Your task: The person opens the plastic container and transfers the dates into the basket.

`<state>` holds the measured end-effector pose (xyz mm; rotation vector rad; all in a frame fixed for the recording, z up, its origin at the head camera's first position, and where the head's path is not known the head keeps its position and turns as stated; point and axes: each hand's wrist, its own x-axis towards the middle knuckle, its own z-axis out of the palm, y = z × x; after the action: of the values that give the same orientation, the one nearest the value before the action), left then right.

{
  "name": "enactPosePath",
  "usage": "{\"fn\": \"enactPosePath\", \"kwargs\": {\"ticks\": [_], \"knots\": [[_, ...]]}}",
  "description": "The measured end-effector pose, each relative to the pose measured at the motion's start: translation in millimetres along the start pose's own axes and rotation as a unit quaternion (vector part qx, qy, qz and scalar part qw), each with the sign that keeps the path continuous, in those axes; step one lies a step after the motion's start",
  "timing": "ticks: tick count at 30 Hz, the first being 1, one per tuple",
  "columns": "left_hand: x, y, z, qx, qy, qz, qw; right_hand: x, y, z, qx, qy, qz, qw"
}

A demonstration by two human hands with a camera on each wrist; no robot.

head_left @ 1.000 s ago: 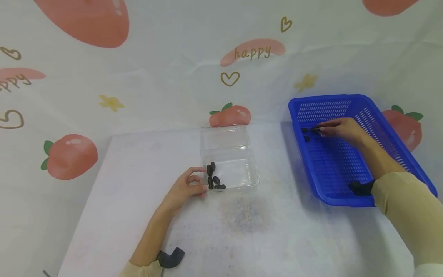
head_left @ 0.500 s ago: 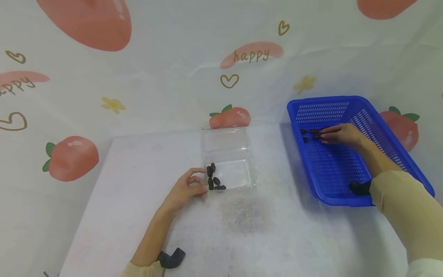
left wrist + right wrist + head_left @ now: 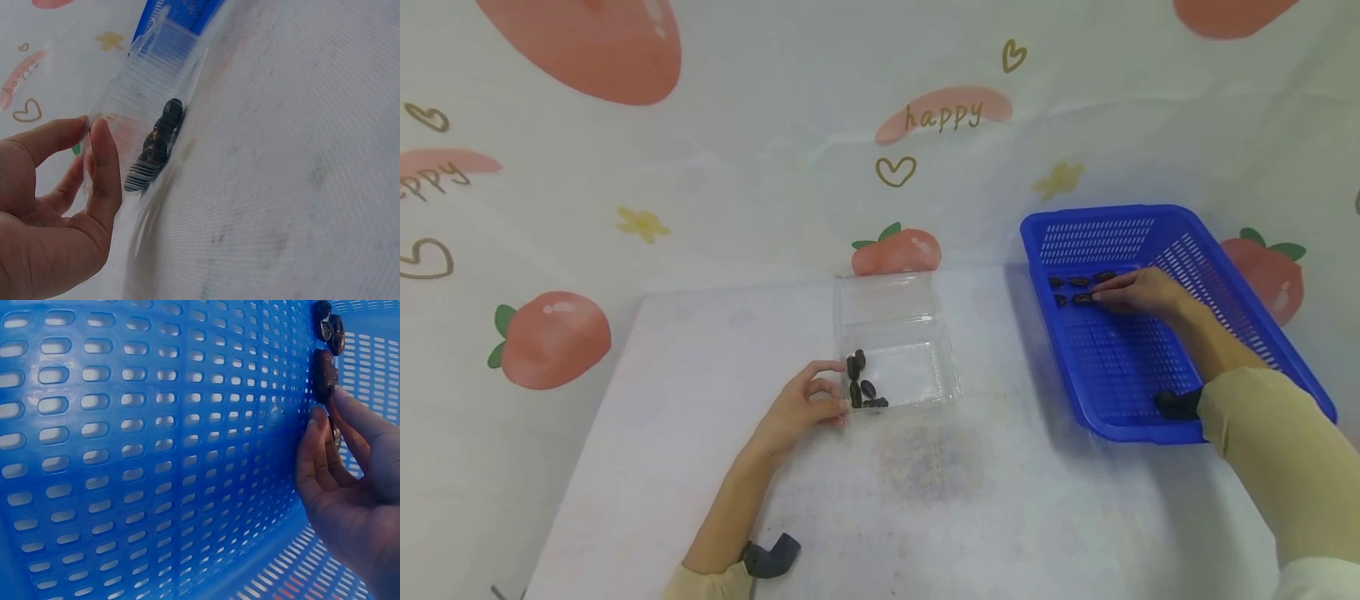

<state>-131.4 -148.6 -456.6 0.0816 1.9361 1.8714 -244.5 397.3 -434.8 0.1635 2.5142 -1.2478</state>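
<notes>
Your right hand (image 3: 1138,292) pinches a small, light, firm dark date (image 3: 324,375) at your fingertips; grip its middle. Your left hand (image 3: 801,408) clasps the flimsy clear clamshell box (image 3: 898,367).

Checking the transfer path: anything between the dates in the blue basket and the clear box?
Only the blue basket wall. The right hand touches the dates; bare table lies before the open clear box, whose corner the left hand holds.
</notes>
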Motion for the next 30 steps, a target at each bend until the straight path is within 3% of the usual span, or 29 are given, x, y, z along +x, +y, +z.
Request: {"fn": "enactPosePath", "kwargs": {"ticks": [5, 16, 23, 30], "knots": [[2.2, -1.5, -1.6, 0.000, -0.001, -0.001, 1.0000, -1.6, 0.5, -2.9, 0.053, 0.008, -0.010, 0.998], [3.8, -2.7, -3.4, 0.005, 0.002, -0.005, 1.0000, -6.4, -15.4, -8.2, 0.081, 0.035, -0.056, 0.995], [3.9, -1.1, -1.7, 0.008, 0.000, -0.005, 1.0000, -20.6, -34.9, -9.7, 0.149, 0.066, -0.092, 0.982], [5.7, -1.4, -0.3, 0.003, -0.001, -0.002, 1.0000, -32.5, -63.9, -8.4, 0.190, 0.059, -0.144, 0.969]]}}
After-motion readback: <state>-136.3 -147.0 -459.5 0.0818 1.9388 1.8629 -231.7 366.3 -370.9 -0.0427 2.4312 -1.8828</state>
